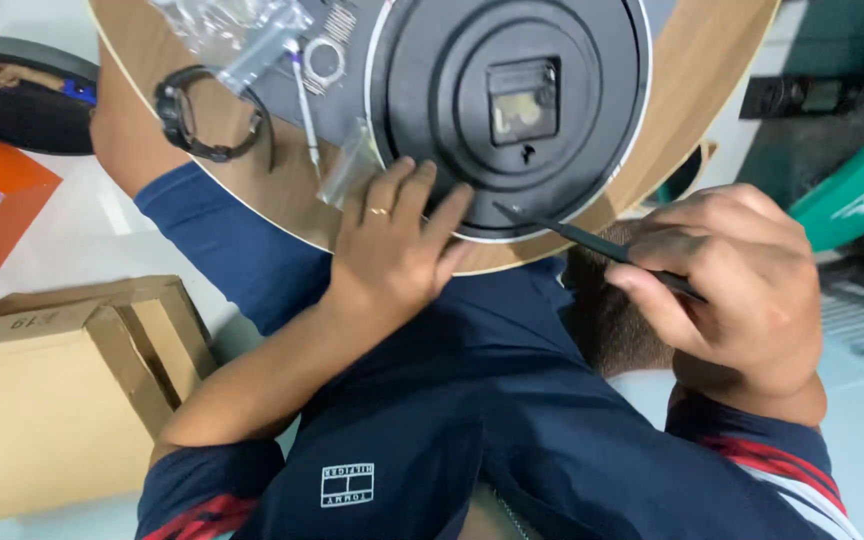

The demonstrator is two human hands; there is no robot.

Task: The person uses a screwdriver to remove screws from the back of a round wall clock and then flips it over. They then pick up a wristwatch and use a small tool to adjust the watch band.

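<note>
A round black plastic wall clock back (512, 110), with a small square movement box (523, 101) at its centre, is lying face down on a round light wooden board (692, 70) that is resting across the person's lap, its near edge overhanging dark blue trousers (472, 400). The left hand (392, 250) is pressing flat on the clock's lower rim, fingers spread and gripping nothing, a ring showing on one finger. The right hand (742, 280) is curling closed around a thin black pointed tool (592, 240), whose tip is reaching the clock's lower right edge just beside the left fingertips. Further up the board, a black wristwatch (202, 115), a clear plastic bag (242, 30) and a small metal ring (325, 60) are crowding the left part near the clock. Beyond the board's left edge, open brown cardboard boxes (62, 380) are sitting on the pale floor (102, 210), leaving a narrow strip of floor between them and the knee.
</note>
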